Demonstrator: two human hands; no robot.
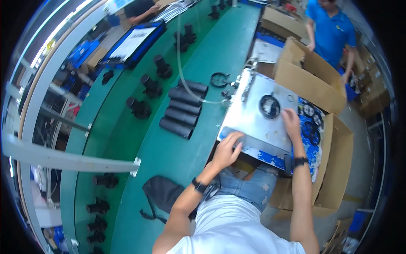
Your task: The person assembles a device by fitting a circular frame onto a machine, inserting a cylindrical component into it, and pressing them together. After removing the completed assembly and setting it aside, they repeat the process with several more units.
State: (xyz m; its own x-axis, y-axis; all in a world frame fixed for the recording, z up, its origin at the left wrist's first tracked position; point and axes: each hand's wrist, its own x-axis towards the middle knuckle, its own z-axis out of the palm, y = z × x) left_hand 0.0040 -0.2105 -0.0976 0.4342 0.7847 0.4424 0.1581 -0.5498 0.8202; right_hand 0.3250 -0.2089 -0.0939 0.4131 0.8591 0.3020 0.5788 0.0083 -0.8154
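A silver metal box with a flat top (253, 122) stands in front of me. On its top lies a black ring-shaped part (270, 106), with a small clear ring (290, 98) beyond it. My right hand (291, 123) is just right of the black ring, its fingers loosely bent; any contact with the ring is hard to make out. My left hand (227, 150) rests at the box's near left corner, thumb and fingers apart, with nothing visible in it. Several black ring parts (311, 132) lie on a blue surface right of the box.
Several black tubes (182, 114) lie on the green bench (146, 156) to the left, near a black ring (219, 79) and a black bag (163, 192). Black fittings (138, 108) line the bench's far strip. Cardboard boxes (334, 169) stand at right; a person in blue (332, 31) is beyond.
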